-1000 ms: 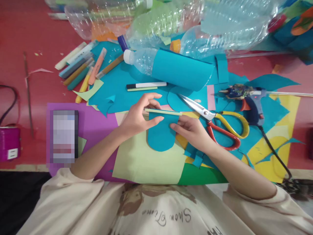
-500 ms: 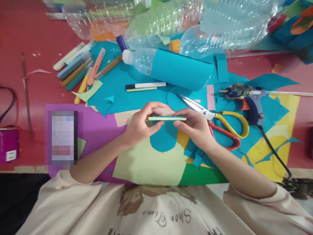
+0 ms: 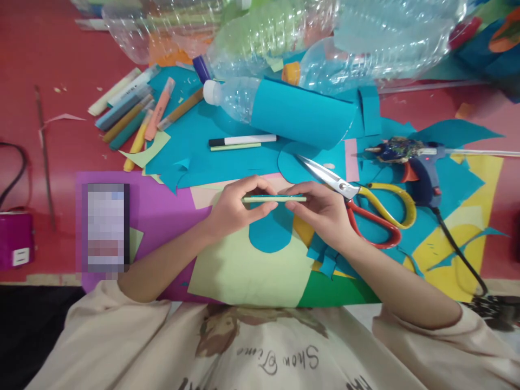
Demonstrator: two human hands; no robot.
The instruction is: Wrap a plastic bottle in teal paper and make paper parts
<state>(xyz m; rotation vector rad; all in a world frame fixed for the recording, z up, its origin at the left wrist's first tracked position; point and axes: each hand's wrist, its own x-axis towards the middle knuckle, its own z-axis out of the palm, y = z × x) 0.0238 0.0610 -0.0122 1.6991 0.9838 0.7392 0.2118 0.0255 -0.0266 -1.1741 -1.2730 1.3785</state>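
Note:
Between my two hands a thin pale-green paper strip (image 3: 280, 199) is held level, with a blue edge showing along its top. My left hand (image 3: 239, 206) pinches its left part, thumb below and fingers behind. On the right part, my right hand (image 3: 319, 208) grips it in the same way. Beneath lies a rounded blue paper piece (image 3: 270, 230) on a pale-green sheet (image 3: 247, 271). Close to my right hand rest scissors (image 3: 347, 189) with one yellow and one red handle. A black-and-white marker (image 3: 244, 141) lies beyond my hands.
A clear bottle wrapped in blue paper (image 3: 303, 114) lies beyond the scissors. Right of them is a glue gun (image 3: 422, 168) with a cord. Several markers (image 3: 134, 108) lie at upper left, a phone (image 3: 105, 227) at left. Large clear bottles (image 3: 365, 54) line the back.
Both hands and the strip have shifted very slightly left and down. My right fingers have slid inward along the strip, closer to my left fingers.

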